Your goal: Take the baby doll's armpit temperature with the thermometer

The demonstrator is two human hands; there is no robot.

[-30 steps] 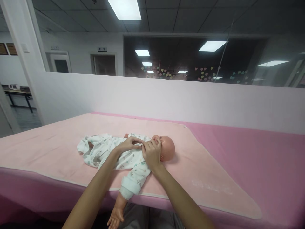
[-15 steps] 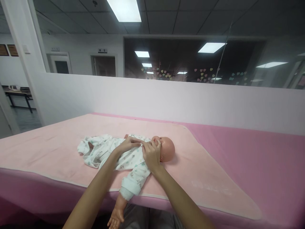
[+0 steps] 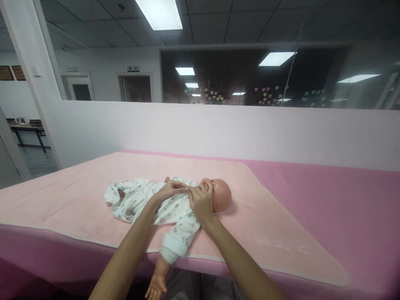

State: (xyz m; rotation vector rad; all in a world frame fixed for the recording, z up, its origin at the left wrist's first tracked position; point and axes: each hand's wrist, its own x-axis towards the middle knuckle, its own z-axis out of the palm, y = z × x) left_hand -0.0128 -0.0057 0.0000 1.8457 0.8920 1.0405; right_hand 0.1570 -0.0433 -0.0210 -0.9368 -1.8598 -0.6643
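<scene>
A baby doll (image 3: pixel 222 195) lies on its back on a peach mat (image 3: pixel 250 233), its bald head to the right. It wears a white printed romper (image 3: pixel 168 212), whose loose legs spread to the left. My left hand (image 3: pixel 171 190) rests over the chest, fingers pinched at the romper's neckline. Beside it, my right hand (image 3: pixel 200 201) is closed at the same spot, just below the doll's chin, and the two hands' fingertips meet. The bit of cloth between the fingers is mostly hidden. One doll arm (image 3: pixel 158 275) hangs over the mat's front edge towards me.
Under the mat is a pink padded surface (image 3: pixel 318 196), which shows at the right and along the front. A low white wall (image 3: pixel 200 129) with glass above it stands behind. At the far left, a dark-legged table (image 3: pixel 29 127) is visible through a doorway.
The view has shifted slightly, so the doll and hands appear a little further right. Both hands stay at the neckline, with hardly any visible change in their hold.
</scene>
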